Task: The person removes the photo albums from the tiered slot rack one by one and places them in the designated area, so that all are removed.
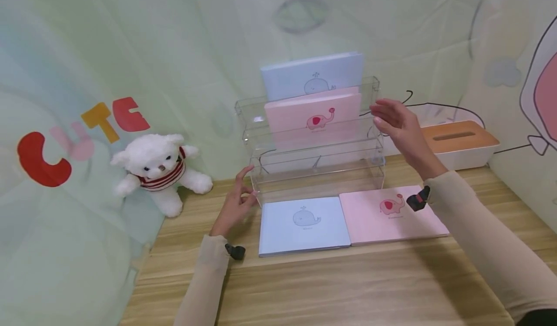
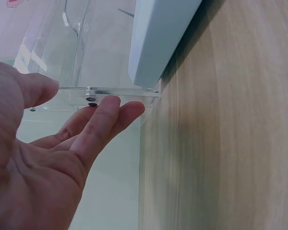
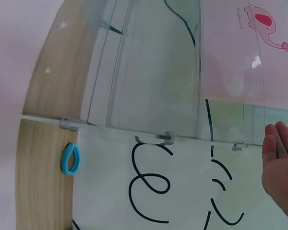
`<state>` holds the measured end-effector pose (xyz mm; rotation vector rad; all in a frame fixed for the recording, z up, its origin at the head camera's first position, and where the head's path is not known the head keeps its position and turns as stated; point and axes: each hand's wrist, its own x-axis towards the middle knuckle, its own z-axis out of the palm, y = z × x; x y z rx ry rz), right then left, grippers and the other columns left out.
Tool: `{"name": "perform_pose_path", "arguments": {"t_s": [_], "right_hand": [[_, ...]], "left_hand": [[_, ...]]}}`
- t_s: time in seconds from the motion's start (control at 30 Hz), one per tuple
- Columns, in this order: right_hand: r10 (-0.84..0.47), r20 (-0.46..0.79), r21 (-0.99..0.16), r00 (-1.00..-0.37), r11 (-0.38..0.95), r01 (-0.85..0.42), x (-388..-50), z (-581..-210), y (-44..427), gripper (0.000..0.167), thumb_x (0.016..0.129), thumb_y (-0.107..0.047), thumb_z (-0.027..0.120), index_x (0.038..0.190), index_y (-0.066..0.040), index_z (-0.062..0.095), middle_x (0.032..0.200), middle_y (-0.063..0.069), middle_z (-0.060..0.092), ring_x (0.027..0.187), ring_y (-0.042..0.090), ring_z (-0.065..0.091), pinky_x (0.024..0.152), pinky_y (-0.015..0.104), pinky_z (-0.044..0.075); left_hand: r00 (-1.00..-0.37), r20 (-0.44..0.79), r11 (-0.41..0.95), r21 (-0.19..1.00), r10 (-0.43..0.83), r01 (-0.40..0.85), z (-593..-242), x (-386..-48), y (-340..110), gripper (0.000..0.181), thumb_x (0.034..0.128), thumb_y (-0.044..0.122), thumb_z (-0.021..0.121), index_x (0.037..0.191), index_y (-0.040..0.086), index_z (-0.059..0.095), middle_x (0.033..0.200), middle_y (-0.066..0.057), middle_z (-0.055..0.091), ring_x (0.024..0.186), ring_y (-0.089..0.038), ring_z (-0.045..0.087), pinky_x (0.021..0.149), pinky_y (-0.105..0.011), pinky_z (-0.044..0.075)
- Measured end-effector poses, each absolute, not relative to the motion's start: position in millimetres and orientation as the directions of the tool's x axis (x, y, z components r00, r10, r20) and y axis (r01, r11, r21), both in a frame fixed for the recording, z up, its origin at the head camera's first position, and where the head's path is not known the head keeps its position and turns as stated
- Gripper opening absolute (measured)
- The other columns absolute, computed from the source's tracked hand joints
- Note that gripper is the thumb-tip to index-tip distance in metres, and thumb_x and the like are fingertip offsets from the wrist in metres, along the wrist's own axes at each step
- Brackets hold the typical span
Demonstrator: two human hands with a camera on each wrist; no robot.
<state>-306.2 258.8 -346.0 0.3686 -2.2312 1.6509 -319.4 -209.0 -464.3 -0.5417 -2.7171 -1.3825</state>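
A clear acrylic tiered rack (image 1: 319, 170) stands on the table. Its top tier holds a light blue whale booklet (image 1: 287, 81), and a pink elephant booklet (image 1: 287, 118) leans in the tier below. My left hand (image 1: 235, 207) touches the rack's left side panel with extended fingers; the left wrist view shows the fingertips (image 2: 108, 103) against the panel. Beside the rack's upper right end, my right hand (image 1: 401, 132) is raised, holding nothing. In front of the rack, another blue whale booklet (image 1: 283, 231) and another pink elephant booklet (image 1: 370, 227) lie flat, side by side.
A white plush bear (image 1: 152, 159) in a striped top sits at the left. Behind my right forearm is a white tissue box (image 1: 472, 157) with a wooden lid (image 1: 483, 135). A small blue ring (image 3: 65, 160) lies beside the rack. A printed cloth (image 1: 196, 50) hangs behind.
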Motion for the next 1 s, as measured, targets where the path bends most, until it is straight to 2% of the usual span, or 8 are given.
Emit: {"name": "perform_pose_path", "arguments": {"t_s": [0.1, 0.2, 0.33, 0.53, 0.77, 0.87, 1.0], "right_hand": [[-0.01, 0.416, -0.868, -0.909, 0.295, -0.4, -311, -344, 256, 0.058, 0.111, -0.029, 0.059, 0.164, -0.015, 0.041, 0.166, 0.015, 0.051, 0.154, 0.028, 0.05, 0.116, 0.022, 0.048], [-0.009, 0.42, -0.868, -0.907, 0.288, -0.405, -315, -341, 252, 0.058, 0.11, -0.029, 0.06, 0.163, -0.014, 0.042, 0.164, 0.015, 0.052, 0.153, 0.029, 0.051, 0.116, 0.02, 0.047], [-0.002, 0.422, -0.871, -0.907, 0.277, -0.406, -321, -336, 247, 0.057, 0.11, -0.027, 0.06, 0.162, -0.011, 0.042, 0.163, 0.017, 0.053, 0.152, 0.03, 0.052, 0.115, 0.02, 0.048], [0.003, 0.398, -0.889, -0.917, 0.246, -0.385, -327, -327, 241, 0.058, 0.11, -0.025, 0.061, 0.162, -0.009, 0.042, 0.164, 0.018, 0.052, 0.152, 0.032, 0.051, 0.122, 0.033, 0.046], [0.021, 0.38, -0.896, -0.925, 0.256, -0.363, -332, -321, 239, 0.055, 0.11, -0.025, 0.06, 0.161, -0.014, 0.044, 0.161, 0.018, 0.054, 0.144, 0.026, 0.056, 0.125, 0.045, 0.044], [0.027, 0.387, -0.898, -0.922, 0.239, -0.369, -335, -322, 239, 0.055, 0.109, -0.024, 0.061, 0.161, -0.016, 0.045, 0.158, 0.016, 0.057, 0.139, 0.02, 0.059, 0.124, 0.042, 0.045], [0.039, 0.419, -0.895, -0.907, 0.187, -0.405, -336, -321, 235, 0.053, 0.108, -0.02, 0.063, 0.158, -0.015, 0.048, 0.14, 0.007, 0.065, 0.125, 0.012, 0.061, 0.112, 0.027, 0.05]], "left_hand": [[-0.939, 0.193, 0.538, 0.778, 0.284, 0.323, -465, -320, -209, 0.078, 0.1088, 0.013, 0.061, 0.165, 0.048, 0.021, 0.115, -0.026, 0.074, 0.085, -0.033, 0.082, 0.086, -0.042, 0.06], [-0.941, 0.189, 0.536, 0.782, 0.28, 0.317, -466, -320, -209, 0.078, 0.1088, 0.014, 0.061, 0.164, 0.05, 0.021, 0.114, -0.026, 0.074, 0.085, -0.033, 0.081, 0.087, -0.043, 0.06], [-0.934, 0.201, 0.529, 0.78, 0.294, 0.335, -466, -321, -209, 0.076, 0.1087, 0.013, 0.061, 0.166, 0.045, 0.022, 0.114, -0.028, 0.074, 0.084, -0.035, 0.081, 0.086, -0.041, 0.06], [-0.931, 0.209, 0.513, 0.787, 0.3, 0.342, -467, -321, -208, 0.075, 0.1088, 0.011, 0.061, 0.168, 0.036, 0.021, 0.116, -0.033, 0.072, 0.087, -0.044, 0.08, 0.088, -0.046, 0.06], [-0.933, 0.206, 0.532, 0.776, 0.296, 0.34, -467, -322, -208, 0.075, 0.1087, 0.012, 0.061, 0.165, 0.044, 0.022, 0.114, -0.027, 0.074, 0.085, -0.034, 0.081, 0.086, -0.039, 0.06], [-0.933, 0.211, 0.539, 0.769, 0.293, 0.343, -467, -321, -209, 0.076, 0.1086, 0.012, 0.061, 0.165, 0.046, 0.022, 0.113, -0.025, 0.075, 0.083, -0.032, 0.081, 0.084, -0.038, 0.06], [-0.933, 0.211, 0.546, 0.764, 0.291, 0.343, -467, -321, -210, 0.077, 0.109, 0.012, 0.061, 0.164, 0.048, 0.021, 0.112, -0.025, 0.075, 0.083, -0.031, 0.081, 0.084, -0.038, 0.06]]}}
